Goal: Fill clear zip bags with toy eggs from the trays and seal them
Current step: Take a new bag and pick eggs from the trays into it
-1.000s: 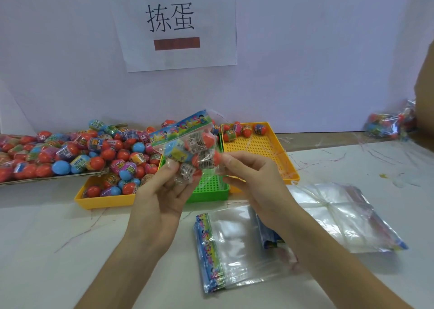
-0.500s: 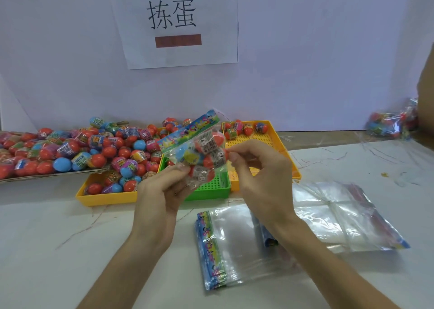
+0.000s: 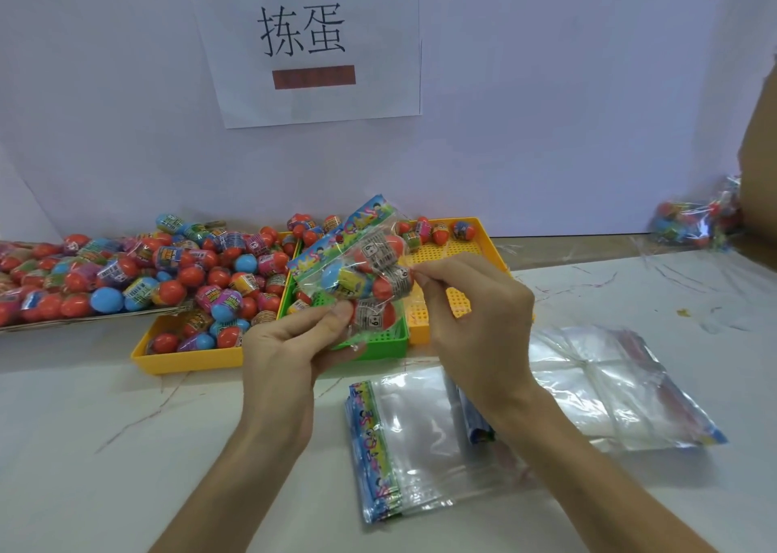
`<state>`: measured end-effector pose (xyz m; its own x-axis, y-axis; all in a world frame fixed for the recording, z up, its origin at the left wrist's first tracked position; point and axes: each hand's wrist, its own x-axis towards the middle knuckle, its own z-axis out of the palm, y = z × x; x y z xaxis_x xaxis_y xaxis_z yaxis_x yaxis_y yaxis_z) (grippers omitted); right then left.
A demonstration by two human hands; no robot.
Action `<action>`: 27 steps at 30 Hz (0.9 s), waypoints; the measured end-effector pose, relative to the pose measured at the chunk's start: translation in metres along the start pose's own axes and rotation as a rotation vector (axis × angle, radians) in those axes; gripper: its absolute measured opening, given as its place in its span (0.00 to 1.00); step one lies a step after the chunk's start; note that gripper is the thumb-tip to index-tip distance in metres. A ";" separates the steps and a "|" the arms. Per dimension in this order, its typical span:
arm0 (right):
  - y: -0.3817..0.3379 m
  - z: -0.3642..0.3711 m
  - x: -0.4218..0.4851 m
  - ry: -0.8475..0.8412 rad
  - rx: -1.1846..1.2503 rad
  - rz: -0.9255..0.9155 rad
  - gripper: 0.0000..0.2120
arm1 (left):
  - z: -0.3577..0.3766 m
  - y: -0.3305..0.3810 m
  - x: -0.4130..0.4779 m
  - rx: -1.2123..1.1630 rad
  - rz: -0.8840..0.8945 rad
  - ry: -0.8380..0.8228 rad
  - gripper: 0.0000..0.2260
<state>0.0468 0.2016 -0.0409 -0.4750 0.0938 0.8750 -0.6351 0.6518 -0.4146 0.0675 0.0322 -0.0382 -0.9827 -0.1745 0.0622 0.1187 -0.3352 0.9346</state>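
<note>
A clear zip bag (image 3: 357, 273) with a colourful printed header holds several toy eggs and hangs above the green tray (image 3: 378, 344). My left hand (image 3: 290, 342) pinches its lower edge from below. My right hand (image 3: 471, 313) pinches its right side with thumb and fingertips. Loose toy eggs (image 3: 168, 275), red, blue and pink, fill the left yellow tray (image 3: 185, 359) and a flat tray behind it. A few eggs (image 3: 437, 231) sit at the back of the right yellow tray (image 3: 483, 245).
A stack of flat clear zip bags (image 3: 403, 439) lies on the white table in front of me, with more loose bags (image 3: 609, 384) to its right. Filled bags (image 3: 693, 220) lie at the far right by the wall. A paper sign (image 3: 311, 44) hangs on the wall.
Both hands have lifted the filled bag slightly up and to the right. My right hand has moved from the bag's lower right up along its right side.
</note>
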 end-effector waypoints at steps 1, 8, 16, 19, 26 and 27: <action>0.000 0.000 -0.001 0.029 -0.014 -0.010 0.06 | 0.001 0.000 -0.001 -0.013 -0.003 -0.007 0.05; -0.002 -0.003 0.003 0.102 0.055 0.058 0.03 | 0.002 -0.005 -0.003 -0.115 0.032 -0.022 0.08; -0.001 -0.012 0.023 -0.549 0.978 1.217 0.30 | -0.008 -0.007 -0.008 0.562 0.942 -0.052 0.12; 0.003 -0.012 0.024 -0.598 1.036 1.120 0.19 | -0.008 -0.008 -0.007 0.695 1.118 -0.037 0.11; 0.002 -0.011 0.021 -0.591 1.093 1.119 0.21 | -0.014 -0.005 -0.003 0.736 1.176 0.006 0.10; 0.002 -0.010 0.019 -0.593 1.130 1.154 0.19 | -0.014 -0.004 -0.003 0.731 1.180 -0.002 0.10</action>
<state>0.0426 0.2117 -0.0224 -0.9367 -0.3419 -0.0754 0.2123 -0.3836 -0.8988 0.0718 0.0215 -0.0471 -0.3549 -0.0112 0.9349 0.7699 0.5639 0.2990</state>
